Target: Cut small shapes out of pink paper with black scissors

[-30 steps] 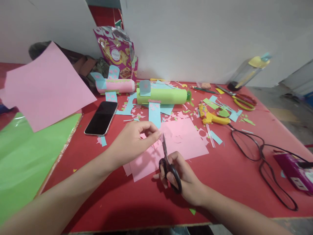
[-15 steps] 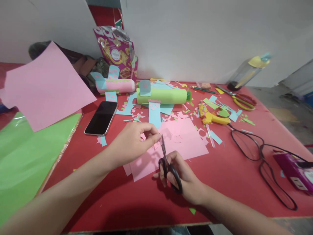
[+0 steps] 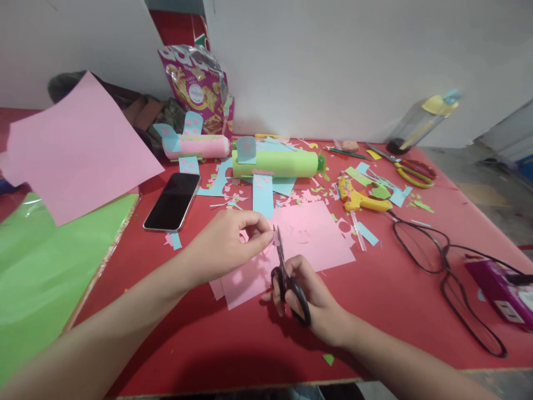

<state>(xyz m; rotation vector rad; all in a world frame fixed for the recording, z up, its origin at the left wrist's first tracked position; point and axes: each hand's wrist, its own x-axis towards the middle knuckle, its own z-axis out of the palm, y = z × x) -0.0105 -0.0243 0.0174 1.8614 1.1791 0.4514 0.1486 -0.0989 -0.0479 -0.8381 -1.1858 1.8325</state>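
Observation:
My left hand pinches a tiny pink paper scrap between thumb and fingers, above a pink sheet on the red table. My right hand grips black-handled scissors, fingers through the loops, blades pointing up and meeting the scrap. Behind lie a green paper-covered tube plane with blue wings and a smaller pink tube plane.
A phone lies left of centre. Large pink and green sheets sit at the left. A yellow glue gun with black cable, red-handled scissors, a snack bag, a bottle, a purple box and paper scraps surround.
Almost nothing has moved. The scissors blades have shifted slightly at the scrap and my left fingers have turned the scrap a little.

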